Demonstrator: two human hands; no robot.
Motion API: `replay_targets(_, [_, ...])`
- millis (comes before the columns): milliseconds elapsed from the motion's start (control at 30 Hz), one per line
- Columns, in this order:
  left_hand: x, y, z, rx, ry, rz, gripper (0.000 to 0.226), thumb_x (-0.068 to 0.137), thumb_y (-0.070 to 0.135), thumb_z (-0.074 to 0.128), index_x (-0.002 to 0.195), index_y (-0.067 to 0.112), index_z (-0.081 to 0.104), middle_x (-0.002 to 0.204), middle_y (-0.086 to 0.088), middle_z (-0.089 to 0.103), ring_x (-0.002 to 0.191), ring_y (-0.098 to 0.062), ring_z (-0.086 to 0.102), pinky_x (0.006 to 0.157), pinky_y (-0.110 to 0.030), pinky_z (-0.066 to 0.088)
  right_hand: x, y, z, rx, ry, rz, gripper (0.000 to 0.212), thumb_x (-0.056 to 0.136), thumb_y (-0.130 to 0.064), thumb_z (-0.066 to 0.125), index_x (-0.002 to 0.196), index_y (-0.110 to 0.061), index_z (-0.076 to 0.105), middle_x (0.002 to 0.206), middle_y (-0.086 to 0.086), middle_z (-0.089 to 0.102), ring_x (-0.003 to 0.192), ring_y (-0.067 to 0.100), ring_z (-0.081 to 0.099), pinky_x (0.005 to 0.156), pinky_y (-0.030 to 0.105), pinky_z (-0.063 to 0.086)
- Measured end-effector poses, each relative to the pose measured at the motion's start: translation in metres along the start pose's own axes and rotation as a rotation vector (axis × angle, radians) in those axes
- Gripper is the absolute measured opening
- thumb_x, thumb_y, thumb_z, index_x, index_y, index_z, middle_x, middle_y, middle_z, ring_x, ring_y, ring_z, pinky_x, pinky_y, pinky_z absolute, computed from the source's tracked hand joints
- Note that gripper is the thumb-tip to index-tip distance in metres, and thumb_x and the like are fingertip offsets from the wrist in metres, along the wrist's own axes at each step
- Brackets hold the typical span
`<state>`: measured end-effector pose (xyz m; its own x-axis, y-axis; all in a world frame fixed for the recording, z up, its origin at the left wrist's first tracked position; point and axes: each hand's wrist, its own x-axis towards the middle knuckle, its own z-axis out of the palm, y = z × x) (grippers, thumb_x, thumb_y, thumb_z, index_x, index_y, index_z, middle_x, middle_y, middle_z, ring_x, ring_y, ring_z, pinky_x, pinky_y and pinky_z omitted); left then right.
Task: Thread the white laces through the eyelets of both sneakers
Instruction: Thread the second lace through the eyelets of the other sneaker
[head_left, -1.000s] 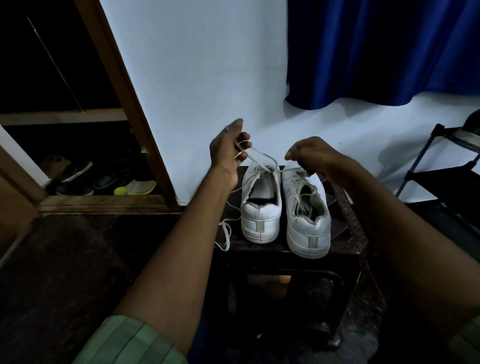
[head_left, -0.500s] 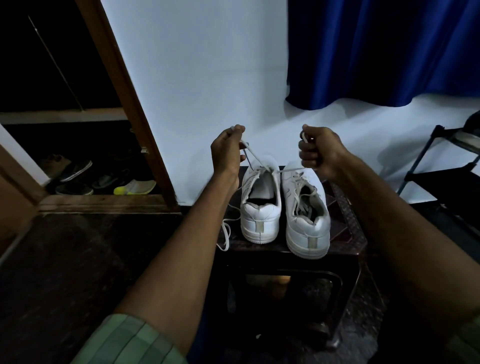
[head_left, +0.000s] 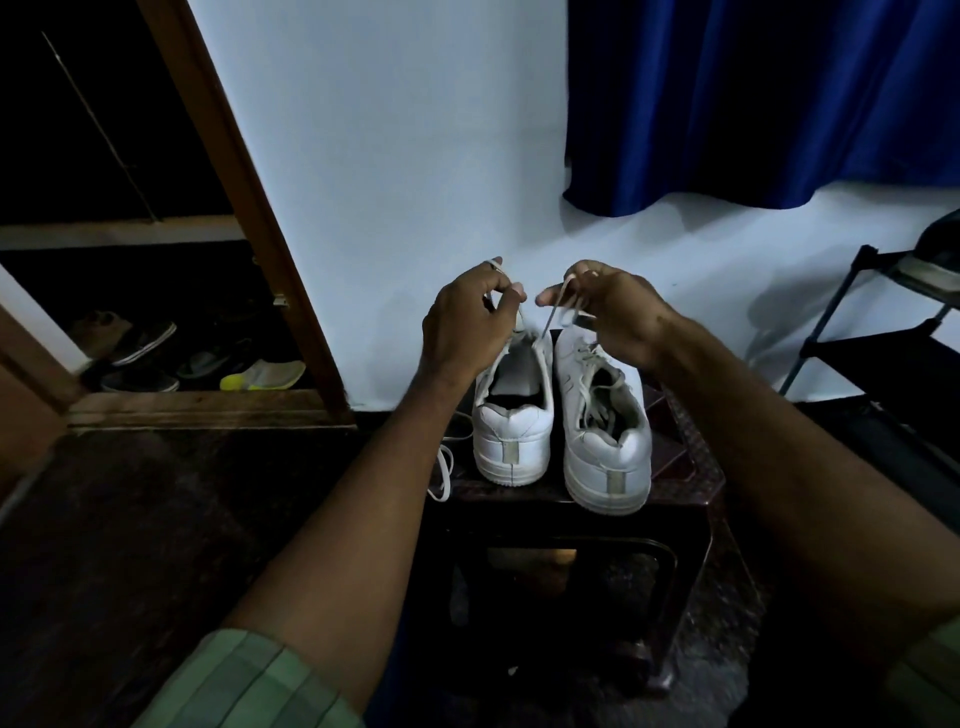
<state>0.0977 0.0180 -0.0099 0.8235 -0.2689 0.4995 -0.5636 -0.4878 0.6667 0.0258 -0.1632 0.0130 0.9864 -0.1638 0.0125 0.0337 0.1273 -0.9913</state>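
Note:
Two white sneakers stand heels toward me on a dark plastic stool (head_left: 691, 467). The left sneaker (head_left: 511, 415) has a white lace (head_left: 545, 325) rising from its front eyelets. My left hand (head_left: 467, 327) pinches one end of that lace above the shoe's toe. My right hand (head_left: 618, 317) pinches the other end, close beside the left hand, above the right sneaker (head_left: 605, 441). The right sneaker shows lacing across its tongue. A loose loop of lace (head_left: 444, 467) hangs off the stool's left edge.
A white wall rises behind the stool, with a blue curtain (head_left: 753, 104) at upper right. A black rack (head_left: 893, 353) stands at right. At left, a wooden door frame (head_left: 249, 218) opens onto several other shoes (head_left: 208, 364). Dark floor lies around the stool.
Both hands were apart pulling the lace ends outward half a second ago; now they have come together above the left sneaker's toe, ends nearly meeting.

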Motion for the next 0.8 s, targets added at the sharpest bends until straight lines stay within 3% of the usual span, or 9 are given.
replay_targets(33, [-0.001,-0.002,0.001,0.049,-0.011,0.028,0.013,0.092,0.038,0.066,0.087,0.027,0.071,0.138,0.016,0.066,0.102,-0.011,0.07,0.083,-0.029,0.05,-0.001,-0.002,0.0,0.213,-0.016,0.015,0.028,0.102,-0.006,0.034,0.082,-0.014,0.051,0.076,0.012,0.065,0.08,0.029,0.065,0.09,0.044,0.053])
replay_targets(100, [-0.003,-0.007,0.003,0.128,-0.027,0.082,0.01,0.091,0.038,0.068,0.087,0.029,0.07,0.13,0.015,0.07,0.126,-0.008,0.061,0.089,-0.031,0.051,0.002,-0.005,0.002,0.301,0.082,0.037,0.029,0.099,-0.005,0.033,0.076,-0.017,0.045,0.06,0.003,0.041,0.053,0.021,0.042,0.061,0.037,0.05])
replay_targets(200, [-0.004,-0.014,0.005,0.207,-0.122,0.111,0.023,0.082,0.044,0.078,0.096,0.032,0.065,0.12,0.015,0.063,0.122,-0.013,0.053,0.083,-0.036,0.052,0.009,-0.002,0.002,-0.251,0.226,-0.028,0.026,0.097,-0.016,0.052,0.073,-0.02,0.044,0.061,-0.002,0.038,0.05,0.014,0.026,0.048,0.025,0.022])
replay_targets(300, [-0.004,-0.021,0.006,0.242,-0.259,0.087,0.04,0.073,0.03,0.078,0.107,0.029,0.056,0.119,0.01,0.051,0.117,-0.018,0.045,0.082,-0.042,0.054,0.012,0.003,-0.001,-1.01,0.111,-0.097,0.007,0.085,-0.019,0.077,0.085,-0.014,0.073,0.069,-0.009,0.06,0.057,0.007,0.053,0.053,0.02,0.04])
replay_targets(400, [-0.004,-0.026,0.004,0.263,-0.284,0.065,0.049,0.067,0.016,0.074,0.111,0.026,0.055,0.116,0.008,0.046,0.115,-0.022,0.043,0.085,-0.046,0.054,0.01,0.009,0.005,-1.276,-0.018,-0.102,0.004,0.079,-0.02,0.079,0.083,-0.019,0.082,0.071,-0.007,0.07,0.074,0.014,0.065,0.068,0.025,0.044])
replay_targets(467, [-0.003,-0.026,0.004,0.237,-0.272,0.03,0.055,0.065,0.01,0.071,0.115,0.024,0.053,0.117,0.005,0.042,0.111,-0.025,0.049,0.083,-0.046,0.055,0.007,0.008,0.006,-1.103,-0.013,-0.087,0.01,0.085,-0.017,0.071,0.079,-0.018,0.08,0.071,-0.007,0.07,0.073,0.011,0.064,0.066,0.024,0.046])
replay_targets(633, [-0.005,-0.024,0.004,0.176,-0.324,-0.104,0.066,0.063,0.032,0.061,0.127,0.035,0.045,0.129,0.003,0.045,0.109,-0.025,0.063,0.091,-0.051,0.055,0.006,-0.006,0.001,-0.054,0.09,0.058,0.018,0.086,-0.015,0.048,0.071,-0.013,0.058,0.08,0.008,0.066,0.079,0.02,0.06,0.056,0.028,0.037])
replay_targets(700, [-0.006,-0.021,0.005,0.186,-0.339,-0.153,0.063,0.063,0.038,0.057,0.126,0.034,0.053,0.129,0.003,0.053,0.111,-0.024,0.064,0.096,-0.048,0.053,0.006,-0.011,-0.002,0.292,0.134,0.097,0.026,0.09,-0.014,0.04,0.064,-0.017,0.043,0.066,0.009,0.055,0.07,0.026,0.058,0.059,0.03,0.04])
replay_targets(800, [-0.007,-0.015,0.004,0.222,-0.334,-0.208,0.053,0.063,0.039,0.054,0.115,0.034,0.065,0.12,0.004,0.065,0.112,-0.024,0.065,0.098,-0.044,0.054,0.004,-0.009,-0.002,0.092,0.219,0.098,0.025,0.091,-0.016,0.045,0.067,-0.019,0.04,0.056,0.0,0.029,0.052,0.019,0.023,0.056,0.03,0.038])
